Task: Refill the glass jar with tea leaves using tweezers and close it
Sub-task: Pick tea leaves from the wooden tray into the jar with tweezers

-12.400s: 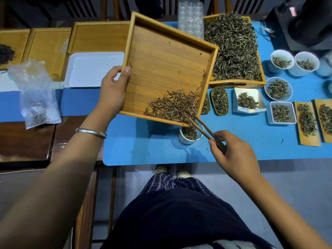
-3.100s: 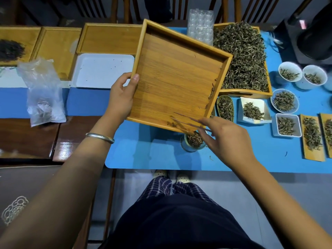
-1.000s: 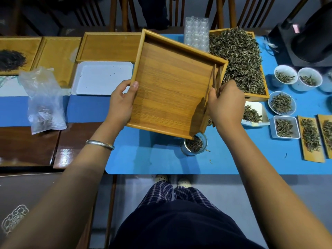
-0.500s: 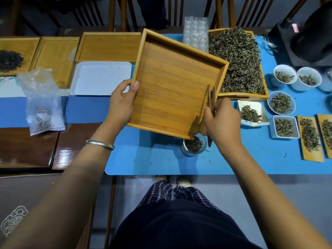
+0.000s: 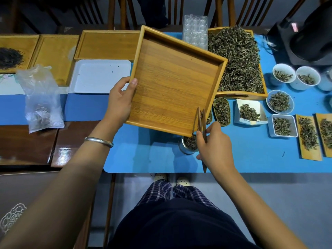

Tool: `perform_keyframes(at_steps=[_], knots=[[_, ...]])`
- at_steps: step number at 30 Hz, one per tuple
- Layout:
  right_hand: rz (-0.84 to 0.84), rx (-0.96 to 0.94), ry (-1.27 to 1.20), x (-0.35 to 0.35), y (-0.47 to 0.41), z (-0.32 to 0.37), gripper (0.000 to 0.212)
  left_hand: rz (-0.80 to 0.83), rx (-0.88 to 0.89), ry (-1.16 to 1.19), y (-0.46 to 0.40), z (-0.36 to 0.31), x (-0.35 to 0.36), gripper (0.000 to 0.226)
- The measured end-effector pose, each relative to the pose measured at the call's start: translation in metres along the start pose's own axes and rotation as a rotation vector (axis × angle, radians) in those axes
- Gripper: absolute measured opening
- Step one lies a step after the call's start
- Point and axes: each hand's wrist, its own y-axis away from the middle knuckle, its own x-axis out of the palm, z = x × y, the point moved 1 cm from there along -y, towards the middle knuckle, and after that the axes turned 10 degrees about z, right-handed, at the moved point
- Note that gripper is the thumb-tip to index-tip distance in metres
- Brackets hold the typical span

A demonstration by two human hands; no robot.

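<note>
My left hand (image 5: 121, 103) grips the left edge of a square bamboo tray (image 5: 172, 81), held tilted over the blue mat with its lowest corner above the glass jar (image 5: 187, 146). The tray's floor looks bare of leaves. The jar stands open on the mat, with tea leaves inside, partly hidden by the tray corner and my right hand. My right hand (image 5: 214, 148) holds wooden tweezers (image 5: 201, 121) upright, tips against the tray's lower right corner. No jar lid can be made out.
A big bamboo box heaped with tea leaves (image 5: 237, 60) sits behind. Small dishes and boards of leaves (image 5: 280, 102) line the right. A white tray (image 5: 100, 76), a plastic bag (image 5: 42, 97) and more bamboo trays (image 5: 107, 45) lie left. The mat's edge (image 5: 161, 170) is near.
My right hand has slid the tweezers down the tray's right wall from its upper part to the bottom corner. Earlier the tray held a pile of leaves; now it looks swept out.
</note>
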Motion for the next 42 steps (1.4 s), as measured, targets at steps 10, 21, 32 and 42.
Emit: perform_keyframes(at_steps=[10, 21, 32, 42], knots=[[0.098, 0.036, -0.005, 0.010, 0.022, -0.013, 0.022, -0.006, 0.009, 0.008, 0.001, 0.000, 0.001, 0.015], [-0.003, -0.034, -0.043, -0.007, 0.023, -0.006, 0.022, 0.002, 0.017, 0.006, 0.000, 0.000, 0.000, 0.016], [-0.275, -0.171, 0.060, -0.046, -0.061, 0.036, 0.027, 0.005, 0.024, 0.004, -0.001, -0.002, 0.001, 0.018], [-0.328, -0.249, 0.153, -0.044, -0.084, 0.068, 0.023, 0.004, 0.011, 0.025, -0.005, 0.004, 0.001, 0.021]])
